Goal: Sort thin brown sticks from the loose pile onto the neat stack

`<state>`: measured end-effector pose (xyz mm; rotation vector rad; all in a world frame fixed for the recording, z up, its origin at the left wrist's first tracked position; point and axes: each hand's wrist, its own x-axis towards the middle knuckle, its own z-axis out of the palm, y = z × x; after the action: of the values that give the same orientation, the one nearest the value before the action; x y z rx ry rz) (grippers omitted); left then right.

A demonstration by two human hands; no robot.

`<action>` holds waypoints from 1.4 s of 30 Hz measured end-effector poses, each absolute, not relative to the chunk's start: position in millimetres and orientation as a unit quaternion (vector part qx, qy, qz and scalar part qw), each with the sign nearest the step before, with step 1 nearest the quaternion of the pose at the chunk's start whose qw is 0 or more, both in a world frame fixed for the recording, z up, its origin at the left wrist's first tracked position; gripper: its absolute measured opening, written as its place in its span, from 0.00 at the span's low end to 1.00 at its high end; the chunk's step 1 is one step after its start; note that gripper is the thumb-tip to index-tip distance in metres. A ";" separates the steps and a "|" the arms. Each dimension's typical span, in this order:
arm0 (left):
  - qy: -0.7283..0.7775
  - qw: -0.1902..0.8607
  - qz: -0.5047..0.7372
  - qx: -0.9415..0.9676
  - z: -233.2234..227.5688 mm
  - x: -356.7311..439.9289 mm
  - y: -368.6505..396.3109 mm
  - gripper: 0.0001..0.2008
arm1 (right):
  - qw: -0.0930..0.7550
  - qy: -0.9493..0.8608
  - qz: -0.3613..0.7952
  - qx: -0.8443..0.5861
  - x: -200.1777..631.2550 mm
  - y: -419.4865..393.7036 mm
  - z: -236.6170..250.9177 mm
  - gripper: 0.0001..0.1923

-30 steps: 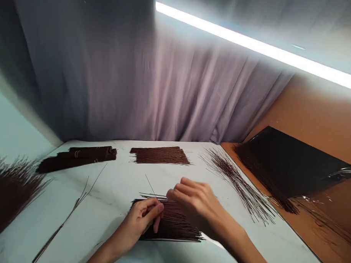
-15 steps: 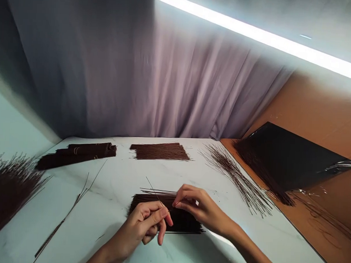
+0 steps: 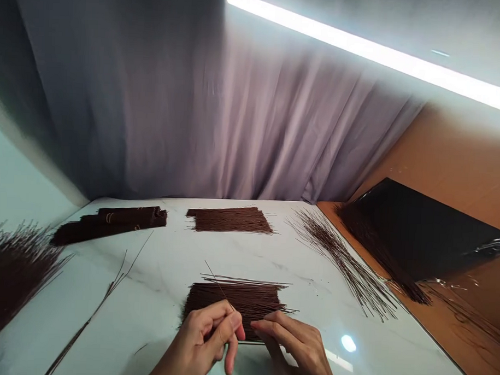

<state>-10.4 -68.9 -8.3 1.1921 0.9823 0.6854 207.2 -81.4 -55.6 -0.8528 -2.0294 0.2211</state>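
Observation:
My left hand (image 3: 212, 339) is closed in a pinch on a thin dark-brown stick (image 3: 214, 280), which slants up and to the left from between thumb and forefinger. My right hand (image 3: 297, 342) is beside it, low over the near right part of a flat pile of such sticks (image 3: 238, 295). Its thumb and fingertips are drawn together; whatever they may hold is too small to make out. Both hands partly cover the pile's near side, where the sticks lie roughly side by side with a few loose along the far edge.
Another neat row of sticks (image 3: 232, 219) lies farther back. Tied dark bundles (image 3: 121, 218) are at the back left, a big heap (image 3: 17, 278) at the left edge. Loose sticks fan out (image 3: 350, 256) on the right, near a black sheet (image 3: 420, 232) on a brown surface. Several joined strands (image 3: 89, 321) lie left.
My right hand has come down and toward me, from above the pile to its near right part, uncovering the pile's far right. My left hand still pinches the stick, slightly lower in view.

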 end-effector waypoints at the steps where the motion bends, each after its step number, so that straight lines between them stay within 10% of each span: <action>1: 0.428 0.677 0.301 0.518 -9.5 -11.1 -68.6 0.26 | 0.447 -0.818 0.108 -0.347 208.2 -77.9 -52.0 0.12; 23: 0.440 0.626 0.325 0.556 -48.3 -27.7 -47.0 0.21 | 0.201 -0.901 0.088 -0.374 219.8 -38.8 -9.6 0.15; 30: 0.462 0.604 0.322 0.563 -50.4 -35.3 -41.2 0.18 | 0.267 -0.884 0.095 -0.372 227.2 -30.8 -1.7 0.12; 34: 0.462 0.601 0.326 0.566 -45.0 -28.4 -44.2 0.18 | 0.279 -0.903 0.008 -0.327 200.4 -34.1 12.1 0.23; 42: 0.477 0.563 0.311 0.599 -48.5 -24.2 -45.8 0.16 | 0.168 -0.927 -0.211 -0.260 177.4 4.1 -11.1 0.10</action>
<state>-24.2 -45.8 -48.5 1.4105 1.1219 0.7325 177.4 4.1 -11.1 -0.7391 -2.6368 -0.5998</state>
